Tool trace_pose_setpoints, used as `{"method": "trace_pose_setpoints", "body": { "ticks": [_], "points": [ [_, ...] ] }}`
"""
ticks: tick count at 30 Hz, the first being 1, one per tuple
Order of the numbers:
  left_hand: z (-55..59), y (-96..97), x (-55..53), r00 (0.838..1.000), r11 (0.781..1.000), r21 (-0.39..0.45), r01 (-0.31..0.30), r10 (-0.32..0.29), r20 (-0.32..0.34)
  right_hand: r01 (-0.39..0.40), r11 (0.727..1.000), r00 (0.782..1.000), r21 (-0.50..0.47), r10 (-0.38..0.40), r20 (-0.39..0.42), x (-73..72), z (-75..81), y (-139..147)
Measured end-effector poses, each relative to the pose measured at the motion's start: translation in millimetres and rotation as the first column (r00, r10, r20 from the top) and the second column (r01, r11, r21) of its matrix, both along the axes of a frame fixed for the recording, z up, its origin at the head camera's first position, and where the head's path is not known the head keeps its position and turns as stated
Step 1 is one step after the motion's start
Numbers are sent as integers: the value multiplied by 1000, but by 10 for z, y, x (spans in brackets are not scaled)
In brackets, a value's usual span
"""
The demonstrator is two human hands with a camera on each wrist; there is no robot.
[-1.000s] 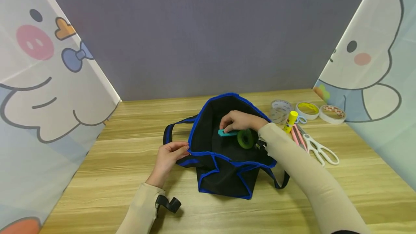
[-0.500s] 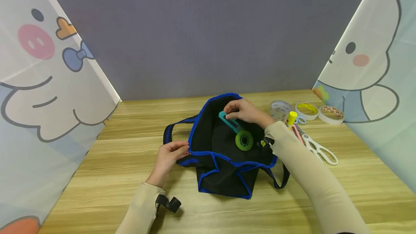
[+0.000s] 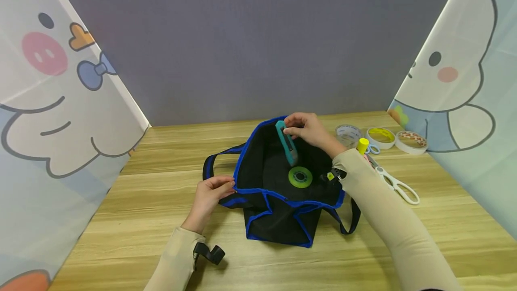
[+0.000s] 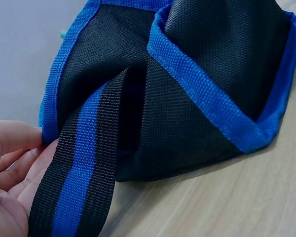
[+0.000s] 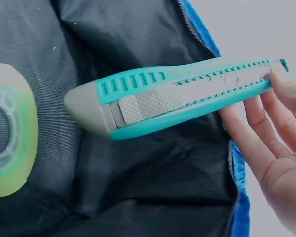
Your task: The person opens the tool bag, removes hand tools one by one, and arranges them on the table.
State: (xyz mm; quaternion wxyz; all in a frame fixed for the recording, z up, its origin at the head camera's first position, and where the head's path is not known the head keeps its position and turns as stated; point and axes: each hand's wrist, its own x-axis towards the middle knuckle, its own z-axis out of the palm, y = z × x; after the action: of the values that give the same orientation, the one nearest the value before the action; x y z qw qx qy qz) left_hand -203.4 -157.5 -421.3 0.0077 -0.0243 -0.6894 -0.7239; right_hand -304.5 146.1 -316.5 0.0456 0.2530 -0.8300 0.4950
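Note:
A black bag with blue trim (image 3: 278,226) stands with its mouth spread wide. My left hand (image 3: 208,196) pinches the bag's left rim; in the left wrist view a black-and-blue strap (image 4: 84,163) runs beside those fingers. Over the opening, my right hand (image 3: 307,129) holds a teal utility knife (image 3: 286,143) by one end, thumb on one side and fingers on the other. The grey end of the knife points down into the bag. Inside lies a roll of green tape (image 3: 300,177), which shows at the left edge of the right wrist view, apart from the knife.
Right of the bag lie white-handled scissors (image 3: 397,185), a yellow-capped glue stick (image 3: 362,146) and blue-handled scissors (image 3: 373,149). Behind them sit a clear tape roll (image 3: 348,134), a yellow-cored roll (image 3: 381,138) and a white roll (image 3: 411,142). A grey panel (image 3: 258,48) closes off the back.
My right hand has risen and moved back and right, lifting the utility knife from flat to nearly upright, away from the green tape roll. The left hand has stayed at the rim.

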Motion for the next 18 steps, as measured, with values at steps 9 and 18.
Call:
{"method": "trace_pose_setpoints", "body": {
  "ticks": [9, 18],
  "points": [
    [-10, -4, -9, 1000, 1000, -2, 1, -1, -2, 49, 998, 996, -43, -46, 81, 73, 165, 131],
    [-15, -3, -12, 1000, 1000, 0, -1, 1, -2, 119, 986, 989, -114, -107, 107, 136, 288, 405]
  ]
}}
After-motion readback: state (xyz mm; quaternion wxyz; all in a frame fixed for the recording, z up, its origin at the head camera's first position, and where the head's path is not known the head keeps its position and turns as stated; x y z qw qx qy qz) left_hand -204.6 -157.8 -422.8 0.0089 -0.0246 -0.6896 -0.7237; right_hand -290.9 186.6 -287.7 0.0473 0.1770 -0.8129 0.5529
